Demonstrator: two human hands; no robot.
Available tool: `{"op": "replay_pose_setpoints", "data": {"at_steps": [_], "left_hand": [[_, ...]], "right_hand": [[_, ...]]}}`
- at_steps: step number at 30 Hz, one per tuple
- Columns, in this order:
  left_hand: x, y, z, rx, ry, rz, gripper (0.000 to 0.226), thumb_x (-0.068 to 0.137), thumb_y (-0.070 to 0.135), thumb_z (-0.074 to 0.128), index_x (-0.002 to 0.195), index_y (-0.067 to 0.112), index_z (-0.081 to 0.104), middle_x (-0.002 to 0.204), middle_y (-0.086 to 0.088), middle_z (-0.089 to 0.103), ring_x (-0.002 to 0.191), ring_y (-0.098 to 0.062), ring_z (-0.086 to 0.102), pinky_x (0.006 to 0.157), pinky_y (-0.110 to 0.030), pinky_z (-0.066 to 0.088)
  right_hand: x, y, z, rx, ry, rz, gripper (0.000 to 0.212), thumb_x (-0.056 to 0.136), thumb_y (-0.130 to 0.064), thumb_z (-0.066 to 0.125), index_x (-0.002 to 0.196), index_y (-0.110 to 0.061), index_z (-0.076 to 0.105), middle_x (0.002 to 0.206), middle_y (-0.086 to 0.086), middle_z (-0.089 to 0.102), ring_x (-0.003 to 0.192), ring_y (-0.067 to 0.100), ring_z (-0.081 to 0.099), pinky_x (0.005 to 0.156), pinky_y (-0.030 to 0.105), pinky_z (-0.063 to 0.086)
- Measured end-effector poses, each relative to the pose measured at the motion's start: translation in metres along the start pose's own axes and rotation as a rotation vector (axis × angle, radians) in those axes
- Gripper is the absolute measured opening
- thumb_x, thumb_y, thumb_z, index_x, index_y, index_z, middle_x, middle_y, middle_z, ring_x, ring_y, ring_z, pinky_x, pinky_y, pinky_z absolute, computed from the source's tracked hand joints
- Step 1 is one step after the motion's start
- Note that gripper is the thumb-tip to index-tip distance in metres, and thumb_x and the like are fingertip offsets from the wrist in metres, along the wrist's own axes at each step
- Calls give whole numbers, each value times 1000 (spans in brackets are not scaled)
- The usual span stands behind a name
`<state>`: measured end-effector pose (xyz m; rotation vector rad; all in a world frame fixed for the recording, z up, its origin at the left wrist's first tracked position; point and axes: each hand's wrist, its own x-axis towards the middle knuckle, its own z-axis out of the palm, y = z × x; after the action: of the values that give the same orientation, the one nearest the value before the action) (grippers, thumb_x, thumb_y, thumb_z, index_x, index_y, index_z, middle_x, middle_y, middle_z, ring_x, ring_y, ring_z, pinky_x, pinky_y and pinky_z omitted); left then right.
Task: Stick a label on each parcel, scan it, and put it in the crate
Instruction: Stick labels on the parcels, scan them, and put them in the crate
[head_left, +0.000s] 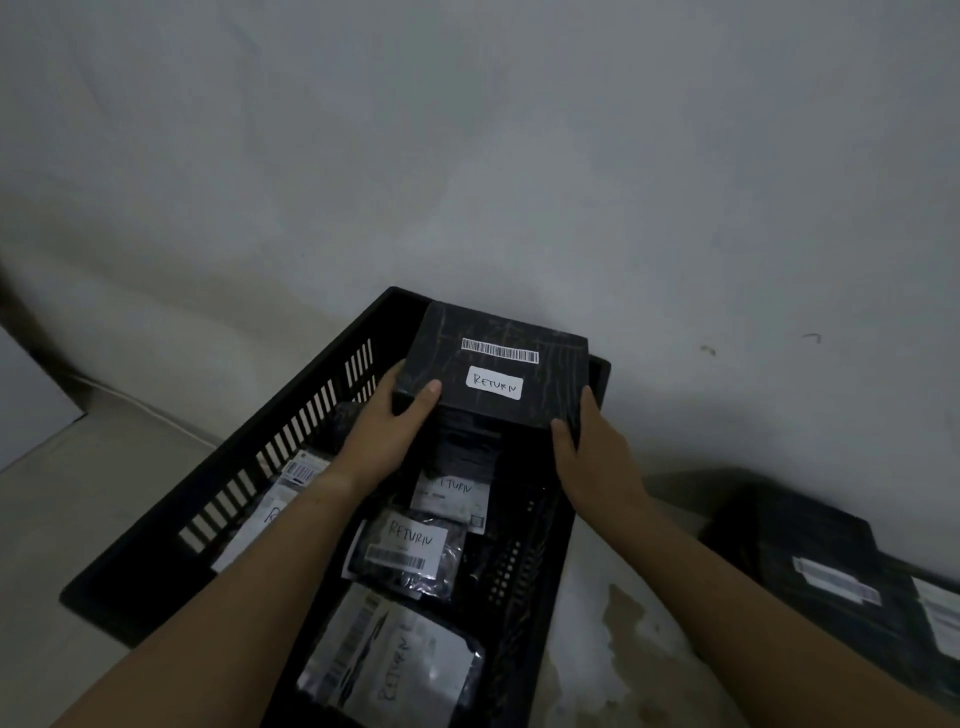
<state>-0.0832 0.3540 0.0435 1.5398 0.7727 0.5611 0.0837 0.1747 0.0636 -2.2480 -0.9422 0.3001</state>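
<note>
A black box parcel (550, 364) with a white barcode strip and a white "RETURN" label (494, 383) on top is held over the far end of the black slotted crate (249, 467). My left hand (387, 431) grips its near left corner, thumb on top. My right hand (592, 447) grips its near right corner. Inside the crate lie several bagged parcels with "RETURN" labels, such as one in the middle (410, 551) and one at the near end (395, 654). Both forearms reach over the crate.
The crate stands on a pale floor against a grey wall (467, 156). More dark parcels with white labels (831, 577) lie on the floor at the right. A stain marks the floor (623, 613) beside the crate's right side.
</note>
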Motion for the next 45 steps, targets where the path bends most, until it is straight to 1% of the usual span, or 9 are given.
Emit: {"op": "replay_pose_setpoints", "data": {"at_steps": [6,13,21,26,31,34,39,42,45], "left_hand": [[-3,3,11,-15,-4,4,61,99,54,53,155,43,29,143,15,52,128,-7,49,103,-24,35],[14,14,9,104,-3,-42,73,95,63,54,154,25,34,142,3,56,130,-17,54,116,-41,40],[8,10,24,131,115,-11,75,98,59,52,155,17,26,147,-4,50,136,-23,49,108,-35,40],[-23,21,57,334,378,181,87,96,56,57,162,17,15,170,-6,14,157,-25,8,127,-49,14],[-78,28,118,456,111,489,69,100,46,50,160,20,25,172,3,1,157,-13,-7,128,-37,-3],[-97,20,144,516,-72,526,59,100,48,49,154,28,36,170,10,6,157,-7,-3,127,-31,-6],[-114,14,195,561,-314,510,41,92,47,54,133,37,55,153,20,40,147,-1,30,127,-27,10],[-120,7,238,470,-416,274,33,98,35,61,130,35,55,130,28,50,115,19,47,99,-1,33],[-119,-15,285,449,-523,73,40,102,29,58,141,29,49,133,20,49,105,18,51,84,-2,38]], "right_hand": [[-4,6,-1,-30,-1,-15,66,104,-36,39,157,-9,11,162,7,23,145,23,29,119,35,28],[-11,6,0,54,71,-66,48,102,-20,49,147,-11,38,136,1,54,116,14,54,100,25,44],[-13,13,-6,-20,-134,-36,63,104,-11,37,157,-6,3,164,11,11,149,27,20,121,36,22],[-37,17,-17,148,-179,-66,68,105,-20,39,158,-25,-4,165,-5,7,151,13,13,123,39,19],[-78,36,-46,167,-178,-61,63,105,-17,41,146,-48,4,145,-23,21,132,-8,25,101,-3,22],[-107,74,-64,210,-198,26,65,105,-24,42,153,-44,3,157,-17,21,140,-1,30,115,22,32],[-164,159,-104,236,-103,227,74,100,-26,54,155,-41,7,156,-17,24,143,6,30,114,29,35],[-190,212,-128,165,18,342,77,98,-25,59,156,-34,10,153,-16,27,141,9,32,112,26,32],[-205,256,-145,132,207,426,73,97,-23,60,155,-23,17,157,-4,30,143,17,32,110,28,32]]}}
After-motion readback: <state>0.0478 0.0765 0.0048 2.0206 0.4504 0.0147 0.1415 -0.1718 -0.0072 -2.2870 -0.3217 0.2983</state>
